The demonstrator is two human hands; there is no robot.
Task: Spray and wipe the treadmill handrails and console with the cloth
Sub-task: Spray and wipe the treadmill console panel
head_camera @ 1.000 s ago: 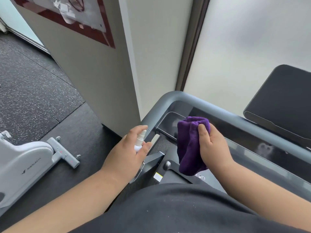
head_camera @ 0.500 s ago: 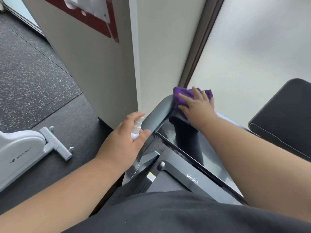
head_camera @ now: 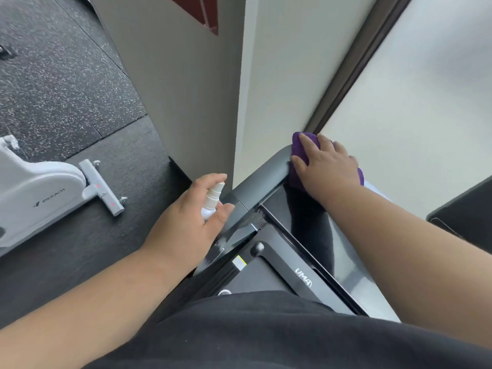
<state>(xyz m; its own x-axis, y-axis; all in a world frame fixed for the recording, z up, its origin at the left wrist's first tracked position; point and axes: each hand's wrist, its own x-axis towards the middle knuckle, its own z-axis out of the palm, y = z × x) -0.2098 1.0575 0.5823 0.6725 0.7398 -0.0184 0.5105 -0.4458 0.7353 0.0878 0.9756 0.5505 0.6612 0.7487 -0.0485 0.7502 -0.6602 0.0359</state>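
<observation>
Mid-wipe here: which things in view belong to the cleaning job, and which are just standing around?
Part of the job:
- purple cloth, pressed on the rail corner by the right hand
- white spray bottle, held in the left hand
- grey handrail
- glossy black console

Just standing around:
- white exercise bike on the floor
- red-edged poster on the wall

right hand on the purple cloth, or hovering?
Touching. The head view shows the right hand spread flat on the purple cloth, pressing it onto the corner of the grey handrail, with no gap visible.
</observation>
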